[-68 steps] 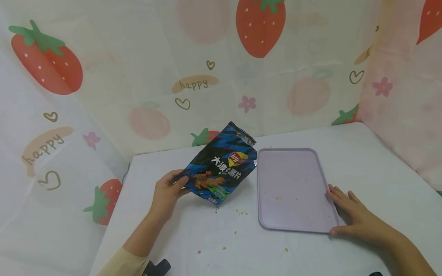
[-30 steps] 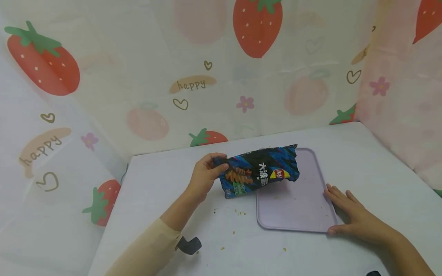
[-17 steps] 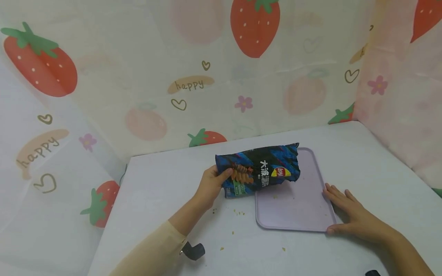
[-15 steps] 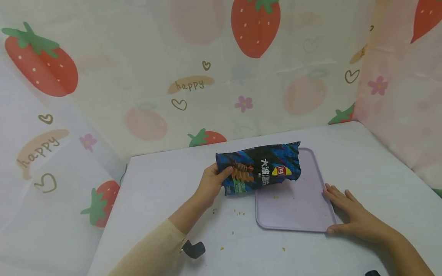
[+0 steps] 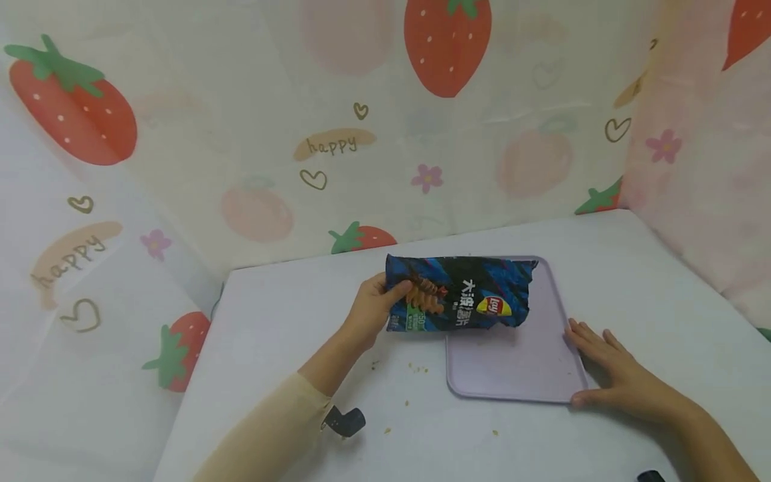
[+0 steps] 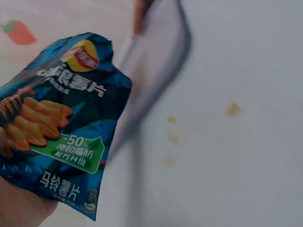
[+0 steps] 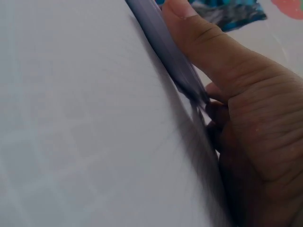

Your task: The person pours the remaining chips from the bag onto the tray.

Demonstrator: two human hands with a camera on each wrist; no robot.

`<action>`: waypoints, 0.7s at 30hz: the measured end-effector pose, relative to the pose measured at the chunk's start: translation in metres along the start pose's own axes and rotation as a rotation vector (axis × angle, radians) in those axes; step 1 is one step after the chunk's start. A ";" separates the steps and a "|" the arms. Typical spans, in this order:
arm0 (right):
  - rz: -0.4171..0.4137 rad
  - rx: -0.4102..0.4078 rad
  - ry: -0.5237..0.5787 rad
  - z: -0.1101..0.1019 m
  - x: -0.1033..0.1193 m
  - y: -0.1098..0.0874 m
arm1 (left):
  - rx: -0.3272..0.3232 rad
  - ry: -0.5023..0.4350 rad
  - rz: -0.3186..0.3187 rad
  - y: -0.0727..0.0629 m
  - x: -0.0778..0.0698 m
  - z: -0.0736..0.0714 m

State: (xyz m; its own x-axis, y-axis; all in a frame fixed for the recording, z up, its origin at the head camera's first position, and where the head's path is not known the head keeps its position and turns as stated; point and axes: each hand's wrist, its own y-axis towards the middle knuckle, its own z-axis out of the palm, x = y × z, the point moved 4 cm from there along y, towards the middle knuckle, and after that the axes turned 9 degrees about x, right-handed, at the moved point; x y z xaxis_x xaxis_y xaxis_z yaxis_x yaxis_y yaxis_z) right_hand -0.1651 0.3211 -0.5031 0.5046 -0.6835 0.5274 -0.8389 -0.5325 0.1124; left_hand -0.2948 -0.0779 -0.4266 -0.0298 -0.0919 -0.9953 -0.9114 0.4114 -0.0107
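A dark blue and black potato chip bag (image 5: 458, 294) is held sideways by my left hand (image 5: 376, 304), its thumb on the printed front near the bag's bottom end. The bag's far end, on the right, hangs over the upper part of a lilac tray (image 5: 512, 368). Up close in the left wrist view, the chip bag (image 6: 61, 118) looks crumpled. My right hand (image 5: 620, 375) rests against the tray's right edge, fingers extended along the side and thumb at the near corner. In the right wrist view the thumb (image 7: 194, 33) lies at the tray's rim (image 7: 165, 42).
Yellowish crumbs (image 5: 417, 368) are scattered on the white table (image 5: 434, 442) left of and in front of the tray. A strawberry-printed cloth (image 5: 373, 67) hangs behind and along both sides. A black wrist device (image 5: 346, 422) sits by the left sleeve.
My left hand has carried the bag rightward over the tray, turning it from slanting upward to nearly level; lately it has shifted slightly right. My right hand stays at the tray's edge.
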 end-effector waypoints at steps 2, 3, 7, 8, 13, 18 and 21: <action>0.003 0.004 0.000 0.001 0.000 0.000 | -0.024 -0.009 0.028 0.000 -0.002 0.000; 0.009 0.003 -0.008 0.001 0.000 0.000 | -0.033 -0.010 0.028 0.000 -0.002 0.001; 0.028 0.009 -0.006 0.003 0.000 -0.002 | -0.017 0.024 -0.054 0.000 0.002 0.004; 0.031 0.013 -0.003 0.004 0.000 -0.003 | -0.018 0.036 -0.070 0.000 0.002 0.004; 0.031 0.010 -0.004 0.002 -0.001 -0.003 | -0.054 -0.017 -0.008 0.006 -0.004 0.000; 0.015 -0.001 0.000 0.002 -0.002 -0.003 | -0.037 -0.037 -0.047 0.009 0.008 0.001; -0.001 -0.006 -0.010 0.001 -0.003 -0.002 | -0.047 -0.062 -0.021 0.009 0.001 -0.002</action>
State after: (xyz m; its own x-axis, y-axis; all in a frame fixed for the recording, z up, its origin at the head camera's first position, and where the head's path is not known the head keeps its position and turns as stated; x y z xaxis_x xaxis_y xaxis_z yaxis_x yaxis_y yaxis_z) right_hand -0.1651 0.3236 -0.5057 0.5075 -0.6881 0.5186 -0.8396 -0.5302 0.1180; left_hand -0.3039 -0.0764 -0.4275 0.0139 -0.0430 -0.9990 -0.9298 0.3668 -0.0287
